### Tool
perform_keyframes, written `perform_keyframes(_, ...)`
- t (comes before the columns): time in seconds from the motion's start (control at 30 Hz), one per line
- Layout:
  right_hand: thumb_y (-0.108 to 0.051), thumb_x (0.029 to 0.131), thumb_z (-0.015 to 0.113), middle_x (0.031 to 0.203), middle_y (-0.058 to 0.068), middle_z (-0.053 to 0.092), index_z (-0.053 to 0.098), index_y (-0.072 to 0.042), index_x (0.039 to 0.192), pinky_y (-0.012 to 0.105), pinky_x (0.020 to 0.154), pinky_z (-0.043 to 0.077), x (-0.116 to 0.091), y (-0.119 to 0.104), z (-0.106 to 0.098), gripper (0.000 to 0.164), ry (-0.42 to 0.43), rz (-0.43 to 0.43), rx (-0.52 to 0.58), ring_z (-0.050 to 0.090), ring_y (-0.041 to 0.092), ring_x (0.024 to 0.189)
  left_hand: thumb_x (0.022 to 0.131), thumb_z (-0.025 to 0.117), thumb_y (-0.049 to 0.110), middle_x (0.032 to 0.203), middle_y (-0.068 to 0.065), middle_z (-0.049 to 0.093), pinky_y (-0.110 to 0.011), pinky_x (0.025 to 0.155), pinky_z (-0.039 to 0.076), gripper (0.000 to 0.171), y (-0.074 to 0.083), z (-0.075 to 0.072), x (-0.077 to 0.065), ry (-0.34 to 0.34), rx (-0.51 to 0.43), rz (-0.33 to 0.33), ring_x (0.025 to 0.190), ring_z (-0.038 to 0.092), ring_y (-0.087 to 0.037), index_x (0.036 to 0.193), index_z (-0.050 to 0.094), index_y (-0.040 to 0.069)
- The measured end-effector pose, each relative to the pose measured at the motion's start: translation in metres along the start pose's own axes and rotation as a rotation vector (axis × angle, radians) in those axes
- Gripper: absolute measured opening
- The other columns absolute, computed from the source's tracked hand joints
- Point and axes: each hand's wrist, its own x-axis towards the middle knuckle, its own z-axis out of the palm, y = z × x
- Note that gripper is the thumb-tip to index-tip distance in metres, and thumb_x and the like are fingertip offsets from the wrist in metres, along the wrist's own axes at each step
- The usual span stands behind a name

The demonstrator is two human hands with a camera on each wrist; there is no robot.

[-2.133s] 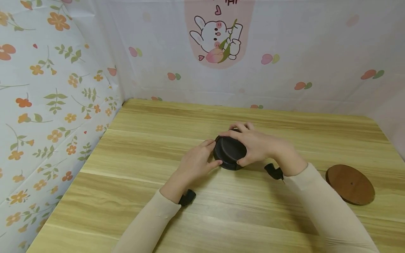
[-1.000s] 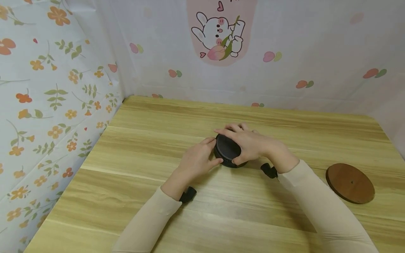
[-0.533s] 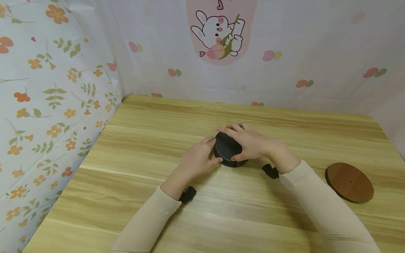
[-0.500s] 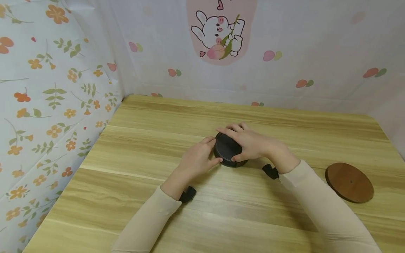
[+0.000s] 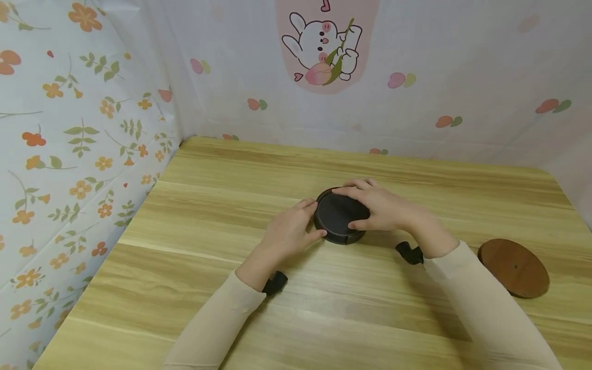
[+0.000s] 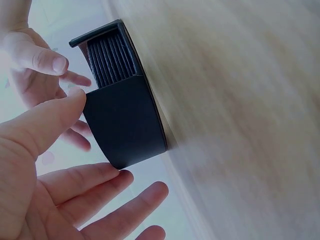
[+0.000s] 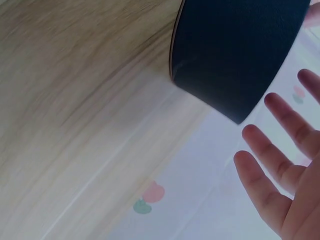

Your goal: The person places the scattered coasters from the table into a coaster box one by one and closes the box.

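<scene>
On the table stands a round black coaster holder (image 5: 339, 239), a black coaster (image 5: 342, 213) lying flat inside its rim. Through the opening in the wall, the left wrist view shows several stacked black coasters (image 6: 111, 60). My left hand (image 5: 289, 231) holds the holder's left side, thumb at its upper edge and a fingertip at its lower corner. Over the right side spreads my right hand (image 5: 381, 208). Its fingers (image 7: 262, 182) look straight and apart from the holder's wall (image 7: 235, 50) in the right wrist view; whether the thumb touches the top coaster I cannot tell.
A round brown disc (image 5: 513, 268) with a small dot at its middle lies on the wooden table (image 5: 324, 318), beside the right sleeve. Black wrist cameras (image 5: 276, 283) sit under both wrists. Patterned cloth (image 5: 231, 61) hangs behind and to the left.
The top coaster, earlier shifted and under my right hand, now lies flat in the holder. My right hand has moved slightly right, uncovering more of it; my left hand has stayed put.
</scene>
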Motion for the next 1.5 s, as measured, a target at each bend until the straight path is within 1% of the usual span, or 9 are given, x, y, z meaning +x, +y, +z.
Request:
perform_keyframes(0.2, -0.024, 0.086, 0.078, 0.151, 0.016, 0.039, 0.045, -0.015, 0.149, 0.062, 0.104, 0.044, -0.011, 0.002, -0.004, 0.072, 0.027, 0.000, -0.002, 0.034, 0.040, 0.139, 0.091, 0.072, 0.041, 0.152, -0.007, 0.049, -0.040, 0.103, 0.052, 0.070, 0.001, -0.001, 0.000, -0.006, -0.006, -0.018, 0.132, 0.056, -0.026, 0.147, 0.048, 0.007)
perform_keyframes(0.33, -0.021, 0.087, 0.077, 0.149, 0.017, 0.042, 0.049, -0.012, 0.147, 0.063, 0.105, 0.042, -0.021, 0.006, -0.007, 0.067, 0.067, -0.015, 0.001, 0.037, 0.040, 0.139, 0.091, 0.071, 0.042, 0.152, -0.006, 0.048, -0.039, 0.103, 0.052, 0.070, 0.001, -0.001, 0.000, -0.007, 0.009, -0.018, 0.132, 0.056, -0.026, 0.147, 0.049, 0.007)
perform_keyframes(0.6, -0.023, 0.086, 0.078, 0.146, 0.014, 0.046, 0.051, -0.012, 0.145, 0.065, 0.103, 0.042, -0.043, 0.015, -0.011, 0.066, 0.119, -0.011, 0.009, 0.040, 0.040, 0.136, 0.090, 0.073, 0.041, 0.153, -0.005, 0.048, -0.039, 0.103, 0.052, 0.070, 0.002, -0.001, 0.000, 0.000, 0.014, -0.021, 0.133, 0.055, -0.025, 0.147, 0.049, 0.007)
perform_keyframes(0.77, -0.025, 0.086, 0.078, 0.144, 0.015, 0.048, 0.052, -0.010, 0.143, 0.064, 0.101, 0.043, -0.055, 0.020, -0.012, 0.064, 0.154, -0.016, -0.015, 0.042, 0.040, 0.133, 0.090, 0.072, 0.042, 0.153, -0.005, 0.048, -0.039, 0.103, 0.052, 0.071, 0.002, -0.001, 0.000, -0.004, 0.019, -0.028, 0.133, 0.055, -0.026, 0.147, 0.049, 0.006)
perform_keyframes(1.07, -0.031, 0.087, 0.077, 0.147, 0.013, 0.044, 0.047, -0.015, 0.147, 0.064, 0.101, 0.040, -0.080, 0.030, -0.013, 0.069, 0.159, 0.059, -0.001, 0.038, 0.041, 0.135, 0.090, 0.072, 0.042, 0.153, -0.004, 0.049, -0.039, 0.100, 0.054, 0.070, 0.002, 0.000, 0.000, 0.005, 0.024, -0.022, 0.132, 0.056, -0.025, 0.146, 0.050, 0.007)
perform_keyframes(1.17, -0.034, 0.087, 0.077, 0.148, 0.013, 0.044, 0.047, -0.017, 0.147, 0.065, 0.100, 0.039, -0.088, 0.033, -0.012, 0.069, 0.177, 0.075, 0.015, 0.036, 0.041, 0.136, 0.090, 0.072, 0.042, 0.152, -0.004, 0.049, -0.039, 0.099, 0.054, 0.069, 0.002, 0.000, 0.000, 0.012, 0.023, -0.017, 0.131, 0.057, -0.025, 0.146, 0.051, 0.007)
perform_keyframes(1.3, -0.033, 0.085, 0.079, 0.148, 0.011, 0.045, 0.048, -0.021, 0.146, 0.066, 0.099, 0.038, -0.098, 0.036, -0.013, 0.070, 0.220, 0.086, 0.029, 0.037, 0.039, 0.136, 0.090, 0.073, 0.042, 0.152, -0.005, 0.050, -0.039, 0.099, 0.054, 0.069, 0.002, 0.000, -0.001, 0.010, 0.021, -0.016, 0.131, 0.057, -0.026, 0.146, 0.051, 0.007)
perform_keyframes(1.4, -0.031, 0.084, 0.080, 0.148, 0.012, 0.044, 0.047, -0.022, 0.147, 0.066, 0.097, 0.037, -0.106, 0.039, -0.014, 0.072, 0.237, 0.092, 0.036, 0.036, 0.040, 0.135, 0.090, 0.072, 0.042, 0.152, -0.005, 0.049, -0.039, 0.100, 0.054, 0.070, 0.001, 0.001, -0.001, 0.004, 0.022, -0.022, 0.131, 0.057, -0.026, 0.146, 0.050, 0.007)
perform_keyframes(1.5, -0.030, 0.083, 0.082, 0.149, 0.015, 0.041, 0.045, -0.022, 0.149, 0.067, 0.096, 0.035, -0.115, 0.046, -0.016, 0.076, 0.247, 0.124, 0.052, 0.032, 0.043, 0.136, 0.090, 0.071, 0.043, 0.153, -0.005, 0.048, -0.039, 0.101, 0.054, 0.071, 0.001, 0.000, 0.000, 0.002, 0.022, -0.024, 0.132, 0.056, -0.026, 0.147, 0.049, 0.007)
